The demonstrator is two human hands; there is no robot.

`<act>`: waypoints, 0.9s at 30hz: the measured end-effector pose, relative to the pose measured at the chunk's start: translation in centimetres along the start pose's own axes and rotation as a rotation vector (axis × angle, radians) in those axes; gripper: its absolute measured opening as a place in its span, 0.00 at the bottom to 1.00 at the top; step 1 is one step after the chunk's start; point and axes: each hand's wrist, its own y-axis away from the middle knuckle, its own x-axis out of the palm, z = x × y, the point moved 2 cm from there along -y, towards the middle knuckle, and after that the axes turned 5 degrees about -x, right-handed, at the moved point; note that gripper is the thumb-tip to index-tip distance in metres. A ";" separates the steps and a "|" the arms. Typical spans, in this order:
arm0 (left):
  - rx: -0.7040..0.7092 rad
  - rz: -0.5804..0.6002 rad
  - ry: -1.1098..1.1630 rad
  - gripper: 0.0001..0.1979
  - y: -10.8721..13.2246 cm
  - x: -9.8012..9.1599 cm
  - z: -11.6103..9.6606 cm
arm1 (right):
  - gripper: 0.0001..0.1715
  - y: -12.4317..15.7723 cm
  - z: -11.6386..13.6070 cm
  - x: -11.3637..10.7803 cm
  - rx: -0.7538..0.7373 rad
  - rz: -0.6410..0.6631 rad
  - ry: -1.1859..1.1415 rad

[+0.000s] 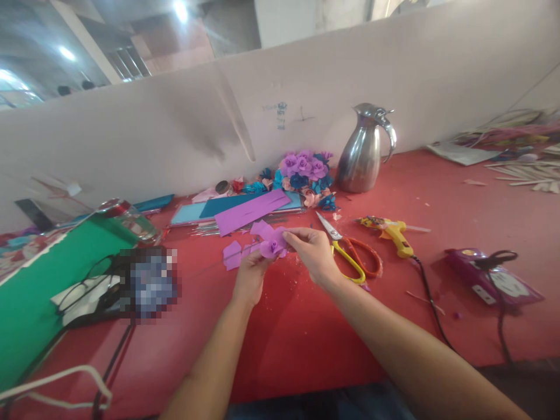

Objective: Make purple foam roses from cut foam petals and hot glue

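Observation:
Between my two hands is a purple paper flower (273, 247) with a curled centre and spread petals. My left hand (252, 275) grips it from below on the left, fingers closed under the bloom. On the other side my right hand (312, 251) pinches a petal at the flower's right edge. Loose purple paper petals (231, 255) lie on the red table just left of and behind the flower. Scissors (350, 251) with one yellow and one red handle rest to the right of my right hand, their blades pointing away.
A yellow glue gun (396, 236) and a purple power strip (492, 277) lie on the right, with cords. Behind are paper sheets (251, 213), a bunch of paper flowers (306, 169) and a steel jug (361, 154). Eyeglasses (83, 289) and a glass jar (135, 221) are left.

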 end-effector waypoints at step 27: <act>-0.015 0.019 0.002 0.10 0.1 0.2 -0.4 | 0.11 0.4 0.0 0.5 0.009 0.148 -0.011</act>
